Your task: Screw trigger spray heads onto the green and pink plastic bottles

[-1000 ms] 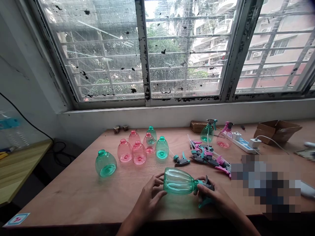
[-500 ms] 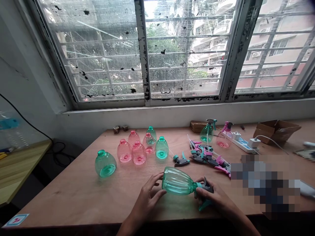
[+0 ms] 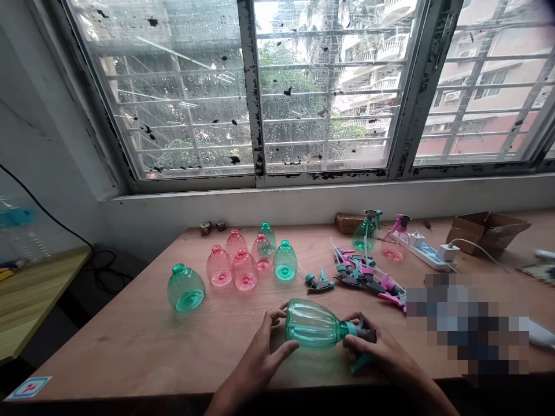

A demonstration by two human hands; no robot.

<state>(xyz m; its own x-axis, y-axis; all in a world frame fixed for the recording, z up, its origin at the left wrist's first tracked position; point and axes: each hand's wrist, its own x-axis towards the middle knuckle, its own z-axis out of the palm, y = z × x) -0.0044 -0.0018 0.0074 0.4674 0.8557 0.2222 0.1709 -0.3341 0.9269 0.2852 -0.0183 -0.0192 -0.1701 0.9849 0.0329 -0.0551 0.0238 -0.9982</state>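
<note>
Green bottle (image 3: 313,331): dipped slightly, lower centre of frame.
Left hand (image 3: 262,353): thumb has closed in under the bottle's base.

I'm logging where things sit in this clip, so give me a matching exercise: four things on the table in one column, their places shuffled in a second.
Things:
1. cardboard box
2. pile of trigger heads
3. pink bottles
4. lying green bottle

Places:
A. held between left hand and right hand, at the near edge
B. far right, at the back
C. in the middle, right of the pink bottles
D. standing left of centre, in a cluster

Pairs: 1-B, 2-C, 3-D, 4-A.
</note>
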